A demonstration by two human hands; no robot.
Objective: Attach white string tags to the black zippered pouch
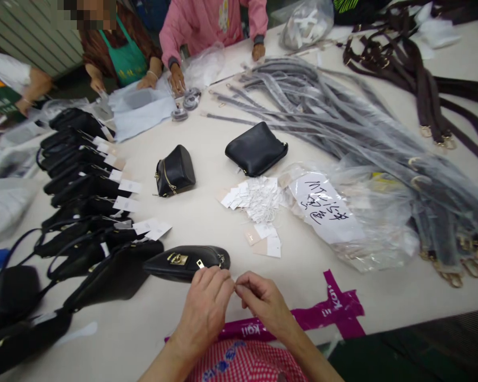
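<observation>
Directly in front of me a small black handbag (161,265) with a gold clasp lies on its side. My left hand (209,297) is at the bag's right end, by the zipper pull, with its fingers bent and pressed together; the grip itself is hidden under the hand. Just to the right, my right hand (263,300) is closed in a pinch, its fingertips almost meeting those of the left. Whatever sits between the fingertips is too small to name. Beyond the hands lie a heap of white tags with strings (263,199) and a few loose tags (267,241).
Two more black bags (257,148) (176,171) stand farther back. Tagged black bags (83,201) line the left side. Plastic-wrapped straps (302,106), a labelled plastic bag (374,228) and brown straps (418,79) cover the right. Purple tape (322,313) marks the near edge. Co-workers' hands (177,79) are across the table.
</observation>
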